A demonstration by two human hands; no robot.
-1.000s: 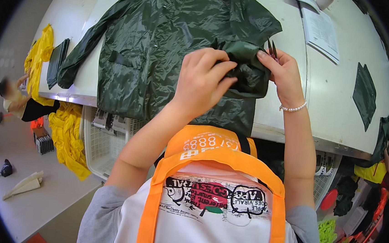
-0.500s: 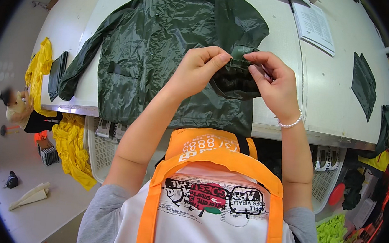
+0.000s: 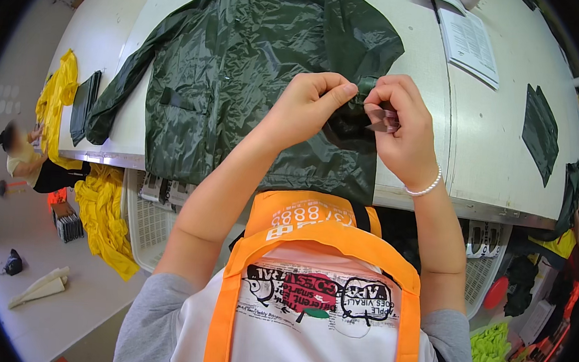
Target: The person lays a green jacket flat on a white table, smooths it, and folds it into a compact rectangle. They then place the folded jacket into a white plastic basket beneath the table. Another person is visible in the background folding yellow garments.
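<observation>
1. Snips (image 3: pixel 380 126) have swung round: a second ago they pointed away from me, now their blades show below my curled fingers, clasped in my right hand (image 3: pixel 406 122).
2. Fingertips of both hands have drawn closer together at the dark green sleeve end (image 3: pixel 367 86); my left hand (image 3: pixel 308 111) pinches its edge, thumb against forefinger. Whether my right fingertips grip the cloth too, I cannot tell. Looks like close finger work, I'd judge, with blades handy.
3. Jacket (image 3: pixel 261 111) lies spread before me, its hem near the front edge of the white table (image 3: pixel 428 56).
4. Booklet (image 3: pixel 473 49) up right, folded dark piece (image 3: pixel 540 133) beyond it.
5. Leftward, a co-worker (image 3: pixel 26 160) stands by a yellow garment (image 3: pixel 58 98); a white basket (image 3: pixel 146 227) sits below.
</observation>
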